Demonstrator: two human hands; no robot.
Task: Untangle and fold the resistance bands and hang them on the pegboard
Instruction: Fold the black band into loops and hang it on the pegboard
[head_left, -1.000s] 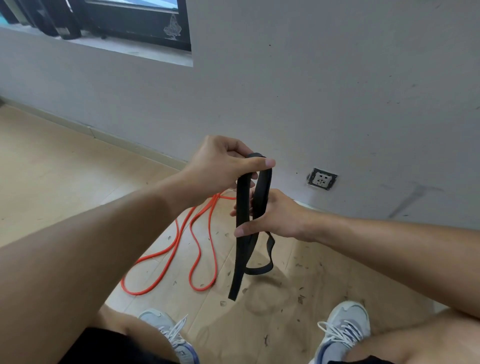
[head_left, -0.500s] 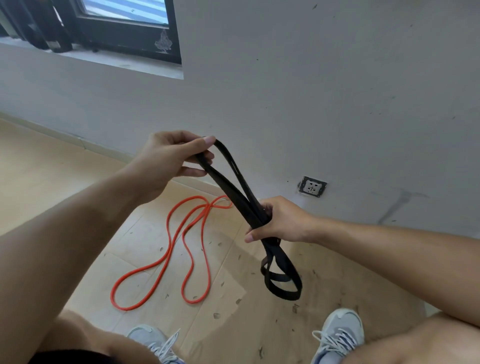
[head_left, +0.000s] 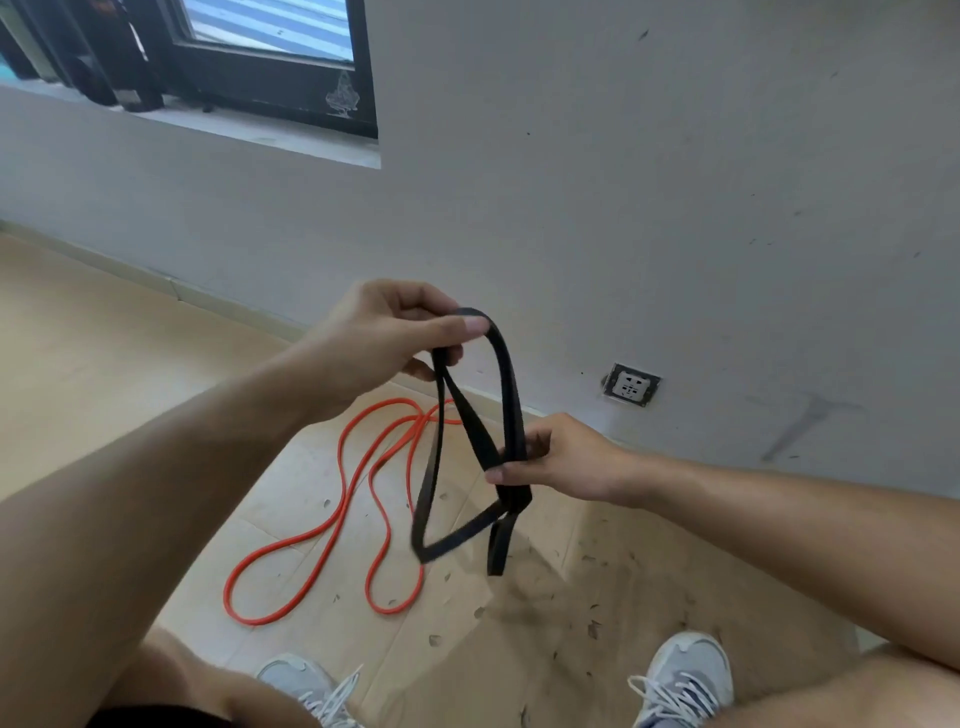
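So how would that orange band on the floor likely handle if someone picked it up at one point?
Probably floppy: the orange band lies in loose, winding loops on the floor. It likely dangles and swings, as the black band sags below the right hand. Its strands cross, so it may snag.

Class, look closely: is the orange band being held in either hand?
No, the orange band lies on the floor while both hands hold the black band.

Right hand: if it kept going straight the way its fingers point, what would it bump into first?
Probably the black band that the right hand already grips. Past it, leftward, the way looks free, though depth is unclear.
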